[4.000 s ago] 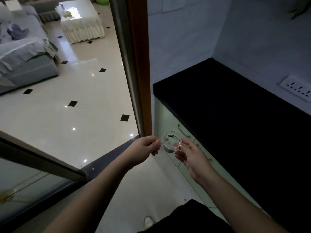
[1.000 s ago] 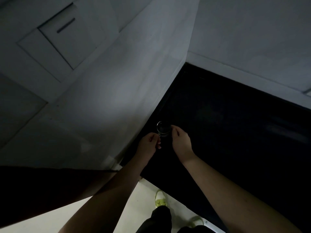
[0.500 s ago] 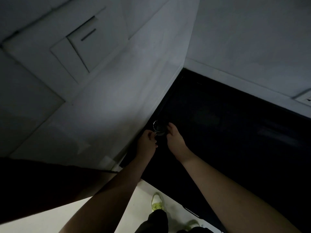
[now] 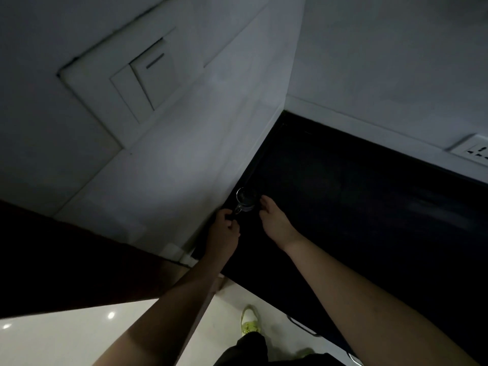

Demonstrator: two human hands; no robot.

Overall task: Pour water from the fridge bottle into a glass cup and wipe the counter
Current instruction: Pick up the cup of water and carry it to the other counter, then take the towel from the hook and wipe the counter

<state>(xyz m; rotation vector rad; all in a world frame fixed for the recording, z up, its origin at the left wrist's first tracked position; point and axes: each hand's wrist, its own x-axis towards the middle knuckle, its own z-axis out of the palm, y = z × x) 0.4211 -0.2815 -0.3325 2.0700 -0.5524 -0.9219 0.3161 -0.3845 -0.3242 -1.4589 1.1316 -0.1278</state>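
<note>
Dim; we barely see glass cup (image 4: 245, 199) on black counter (image 4: 356, 207). Left hand (image 4: 224, 229) pinches its handle; right hand (image 4: 274, 220), fingers relaxed, has come off it.

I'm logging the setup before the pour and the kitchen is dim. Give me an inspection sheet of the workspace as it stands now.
Surface: black counter, dark; any wetness cannot be told.
Job's things: glass cup upright on the counter beside the left wall; bottle and cloth nothing seen.
Clutter: nothing seen.
Grip: left hand pinches the cup's handle; right hand open, fingertips at the cup's side.
Cables: nothing seen.
Surroundings: wall switch on the left, socket at right, pale floor, yellow-green shoe.
</note>
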